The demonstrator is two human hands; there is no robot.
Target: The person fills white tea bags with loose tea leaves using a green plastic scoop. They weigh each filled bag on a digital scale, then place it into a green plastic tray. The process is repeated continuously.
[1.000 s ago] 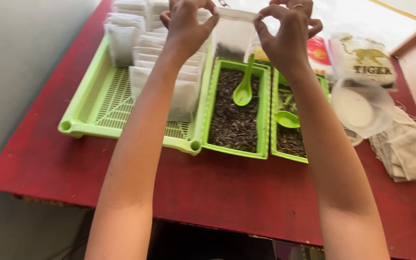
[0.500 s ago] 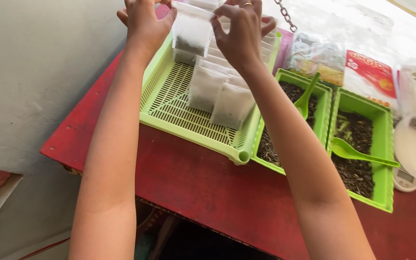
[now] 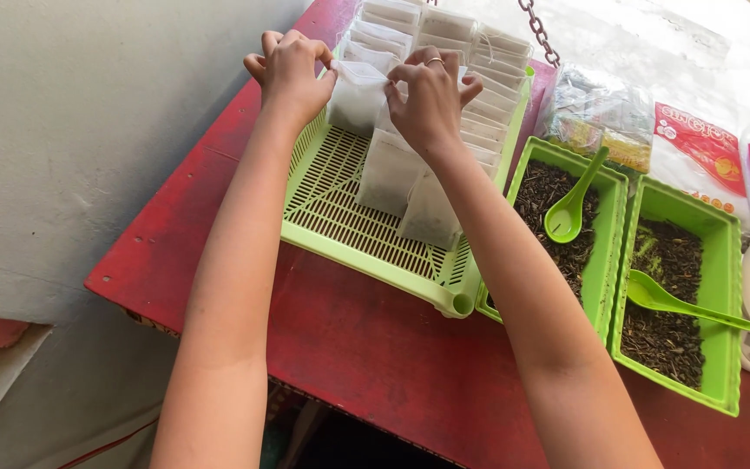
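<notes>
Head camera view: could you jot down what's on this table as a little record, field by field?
Left hand: pinches one top corner of a small white filter bag
Right hand: pinches the bag's other top corner
Bag position: over the slotted green tray
Tray contents: rows of filled white bags standing upright
Middle green tub: dark loose leaves, with a green spoon
Right green tub: dark leaves, with a second green spoon
Surface: red table
</notes>
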